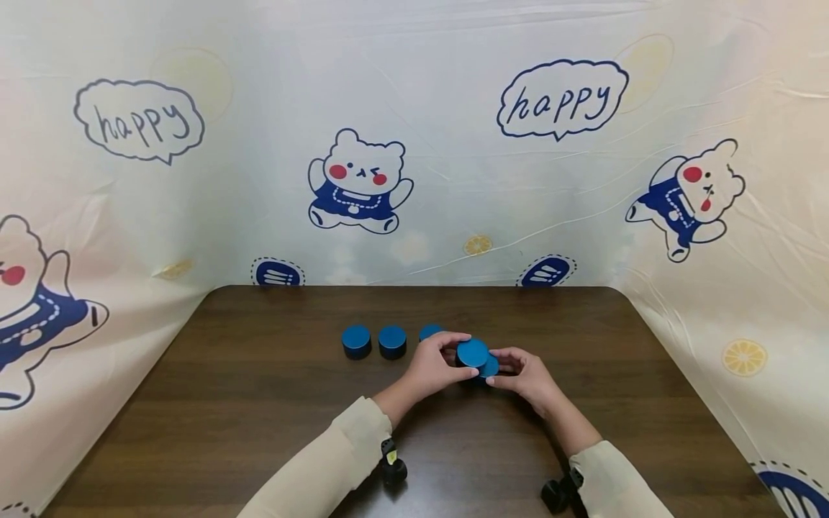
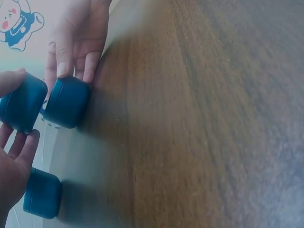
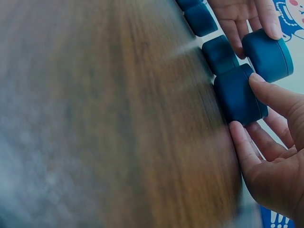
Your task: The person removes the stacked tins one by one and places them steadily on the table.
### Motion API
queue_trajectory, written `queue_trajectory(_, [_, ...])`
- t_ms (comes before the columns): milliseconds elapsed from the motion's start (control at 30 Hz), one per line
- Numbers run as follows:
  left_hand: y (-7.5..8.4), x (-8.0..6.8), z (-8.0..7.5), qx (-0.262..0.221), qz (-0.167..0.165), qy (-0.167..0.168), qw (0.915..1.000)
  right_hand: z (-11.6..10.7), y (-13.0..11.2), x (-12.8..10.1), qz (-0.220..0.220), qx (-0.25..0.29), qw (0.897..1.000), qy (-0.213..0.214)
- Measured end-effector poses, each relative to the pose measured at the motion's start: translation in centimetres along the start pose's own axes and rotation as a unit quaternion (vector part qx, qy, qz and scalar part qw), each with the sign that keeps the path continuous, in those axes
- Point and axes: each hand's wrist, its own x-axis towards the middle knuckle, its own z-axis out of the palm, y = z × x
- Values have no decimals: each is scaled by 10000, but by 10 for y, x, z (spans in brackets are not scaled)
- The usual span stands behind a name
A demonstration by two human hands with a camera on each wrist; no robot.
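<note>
Several small round blue containers with lids are on the brown table. My left hand (image 1: 435, 365) grips one blue container (image 1: 472, 352) between thumb and fingers, and the left wrist view shows this blue container (image 2: 23, 102) raised off the tabletop. Just to its right, my right hand (image 1: 527, 378) holds a second blue container (image 1: 491, 365) by its sides, low at the table. The raised one partly covers it in the head view. From the right wrist, the second container (image 3: 237, 95) shows a lid seam, with the thumb against it.
Left of my hands, a row of blue containers stands on the table (image 1: 278, 424): one at the far left (image 1: 357, 342), another beside it (image 1: 392, 342), and a third (image 1: 430, 332) partly hidden behind my left hand. A printed cloth (image 1: 447, 93) hangs around the table's back and sides.
</note>
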Motion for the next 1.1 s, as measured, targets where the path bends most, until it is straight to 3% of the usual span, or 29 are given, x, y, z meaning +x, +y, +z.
queue_trajectory(1100, [-10,-17,-21,12,62,208,9998,1,1,1,181,-63,9997,128])
